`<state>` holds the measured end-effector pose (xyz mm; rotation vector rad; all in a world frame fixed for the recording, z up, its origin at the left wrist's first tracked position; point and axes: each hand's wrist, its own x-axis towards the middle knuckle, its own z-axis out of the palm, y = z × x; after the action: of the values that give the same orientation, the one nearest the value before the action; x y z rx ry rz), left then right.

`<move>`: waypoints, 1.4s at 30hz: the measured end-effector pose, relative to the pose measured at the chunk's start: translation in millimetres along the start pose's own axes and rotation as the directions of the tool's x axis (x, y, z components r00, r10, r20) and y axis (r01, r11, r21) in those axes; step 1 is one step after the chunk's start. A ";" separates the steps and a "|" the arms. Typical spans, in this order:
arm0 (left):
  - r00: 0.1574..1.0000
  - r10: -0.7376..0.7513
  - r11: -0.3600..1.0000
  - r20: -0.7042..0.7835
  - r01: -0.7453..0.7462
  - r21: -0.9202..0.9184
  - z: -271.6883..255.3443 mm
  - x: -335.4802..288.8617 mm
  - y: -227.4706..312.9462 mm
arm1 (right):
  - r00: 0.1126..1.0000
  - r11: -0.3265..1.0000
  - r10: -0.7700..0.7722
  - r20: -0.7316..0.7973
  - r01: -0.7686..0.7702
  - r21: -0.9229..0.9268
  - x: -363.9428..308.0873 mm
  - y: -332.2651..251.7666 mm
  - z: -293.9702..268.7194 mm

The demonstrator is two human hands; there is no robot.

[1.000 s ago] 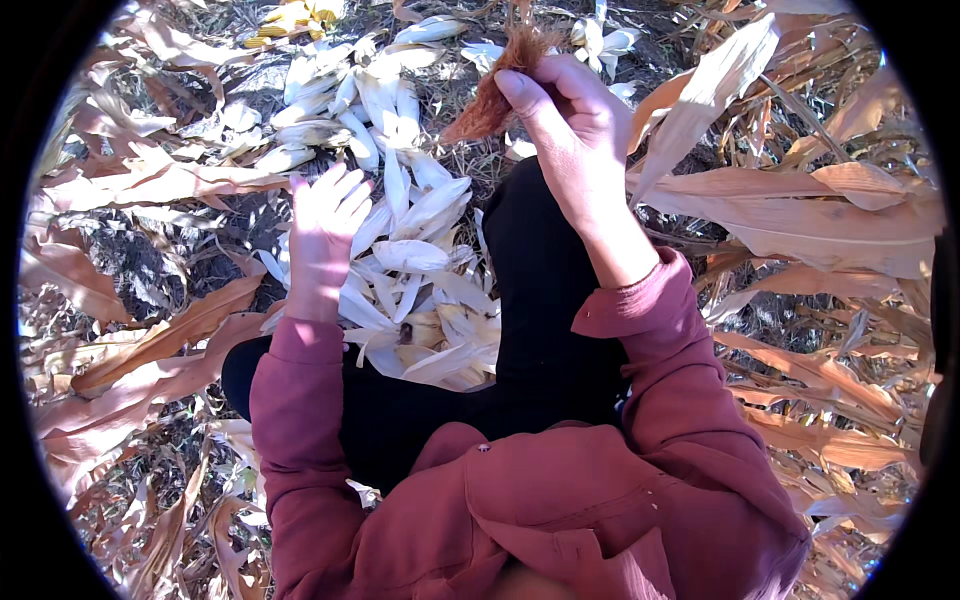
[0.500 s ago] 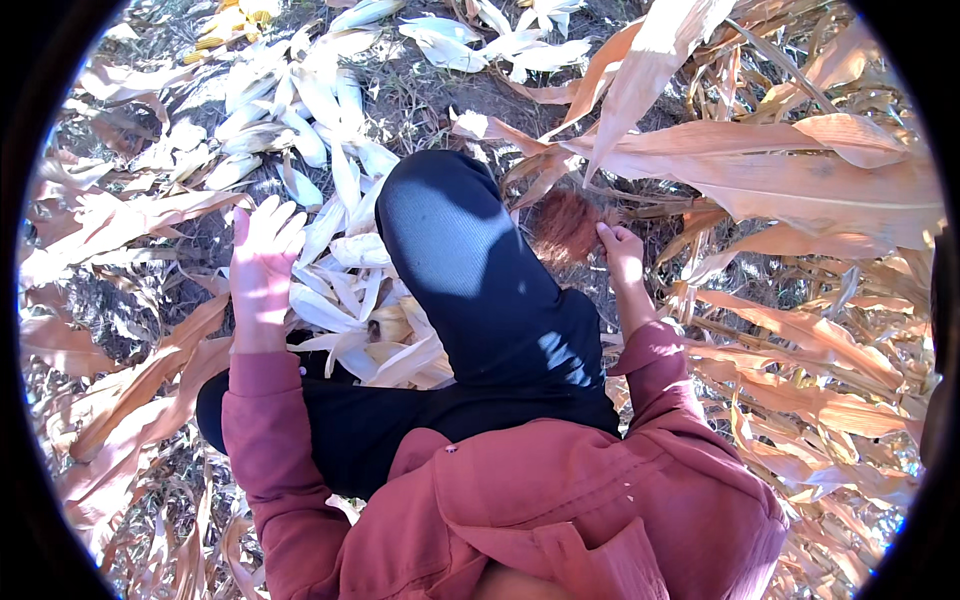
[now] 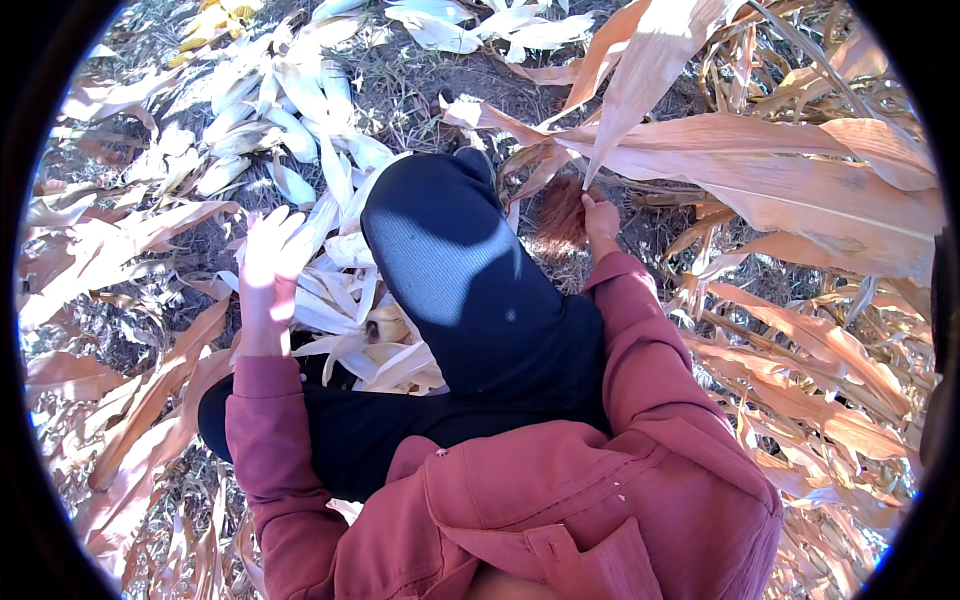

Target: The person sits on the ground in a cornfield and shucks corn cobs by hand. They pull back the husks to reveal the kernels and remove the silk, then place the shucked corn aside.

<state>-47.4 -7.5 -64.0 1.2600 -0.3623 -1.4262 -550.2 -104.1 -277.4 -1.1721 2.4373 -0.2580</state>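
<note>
- Right hand [image 3: 600, 218]: closed, thumb and fingers pinching the silk [image 3: 562, 213] at its right edge.
- Silk: a reddish-brown, fibrous tuft, located to the right of the raised knee [image 3: 430, 215], low over the ground [image 3: 405, 75]. Whether it touches the ground cannot be told.
- Left hand [image 3: 268, 255]: open, fingers extended and pointing away from the body, strongly sunlit. It stands just left of the husks [image 3: 330, 290]; contact with them cannot be confirmed.
- Husks: pale, papery, heaped between the legs and running forward and left past the left hand.
- Cobs [image 3: 215, 25]: yellow, lying at the far left, beyond the heap; partly washed out by glare.
- Leaves [image 3: 780, 200]: dry, tan, long; dense along the right side, one broad blade reaching above the right hand. More lie at left.
- Person: seated with legs bent, in black trousers [image 3: 480, 330] and a dull red jacket [image 3: 580, 480], sleeves covering both forearms.
</note>
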 end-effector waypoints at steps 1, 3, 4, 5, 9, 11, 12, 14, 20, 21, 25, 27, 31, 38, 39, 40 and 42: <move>1.000 0.002 1.000 0.002 -0.002 0.000 2.8 -0.3 0.8 | 1.000 1.000 0.009 -0.026 -0.008 0.030 -2.1 -3.7 -2.4; 1.000 0.005 1.000 0.025 -0.005 -0.020 3.0 -0.2 0.6 | 0.996 0.990 0.024 -0.089 -0.011 0.142 -11.6 -4.6 -9.8; 0.999 0.014 0.999 0.044 -0.012 -0.044 0.1 -1.4 1.5 | 0.992 0.980 0.026 -0.119 -0.002 0.198 -19.9 -8.3 -15.2; 0.997 0.022 0.997 0.069 -0.017 -0.070 -0.7 -1.2 3.1 | 0.991 0.979 -0.002 -0.132 0.029 0.204 -20.1 -1.4 -16.1; 1.000 -0.001 0.999 0.015 0.001 -0.038 10.6 -10.8 7.4 | 0.967 0.917 -0.244 -0.077 0.256 0.304 -32.0 14.6 -32.7; 0.998 0.036 0.998 0.059 -0.033 -0.062 4.2 -11.3 3.8 | 0.920 0.865 -0.391 -0.007 0.370 0.340 -58.1 -3.5 -49.9; 0.995 0.005 0.998 0.095 0.001 -0.066 1.3 -3.5 -1.6 | 0.906 0.838 -0.415 0.083 0.346 0.421 -55.0 3.7 -48.4; 0.998 -0.017 1.000 0.064 0.018 -0.020 3.9 -6.8 -4.9 | 0.847 0.818 -0.478 0.234 0.331 0.471 -105.2 -52.4 -93.6; 1.000 0.016 0.963 -0.016 -0.011 0.270 -4.5 1.3 -32.5 | 0.773 0.541 -0.628 0.095 0.345 0.767 -190.6 -174.4 -181.2; 0.998 0.063 0.937 0.018 -0.065 0.344 -11.0 9.5 -43.9 | 0.725 0.511 -0.689 0.026 0.459 0.727 -204.8 -193.6 -196.4; 0.992 0.064 0.836 0.113 -0.115 0.537 -10.2 27.7 -63.6 | 0.449 0.352 -0.892 0.060 0.603 0.716 -249.9 -261.5 -218.0; 1.000 0.004 0.804 0.022 -0.016 0.594 -7.5 32.6 -68.2 | 0.231 0.253 -0.964 0.128 0.664 0.703 -267.9 -290.4 -211.5; 0.997 0.038 0.513 -0.070 0.041 0.857 -38.2 53.2 -80.8 | -0.322 -0.099 -0.906 0.275 0.793 0.601 -314.3 -347.4 -199.2; 0.985 0.109 0.148 -0.136 0.119 0.982 -87.6 137.5 -95.1 | -0.715 -0.398 -0.601 0.357 0.655 0.642 -346.5 -328.1 -124.6; 0.979 0.184 0.170 -0.089 0.058 0.984 -93.6 157.6 -99.1 | -0.720 -0.462 -0.585 0.373 0.675 0.576 -340.8 -320.2 -129.6; 0.965 0.256 0.190 -0.056 0.007 0.982 -101.3 176.3 -106.2 | -0.728 -0.523 -0.565 0.389 0.680 0.514 -332.8 -315.4 -139.7; 0.952 0.237 0.332 -0.193 0.107 0.937 -95.6 206.1 -93.5 | -0.729 -0.365 -0.374 0.573 0.684 0.632 -316.5 -323.4 -152.4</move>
<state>27.2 -114.0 -272.5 2.3596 -1.1521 -0.8274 -216.2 -62.6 61.3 -2.4261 -0.3547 0.3693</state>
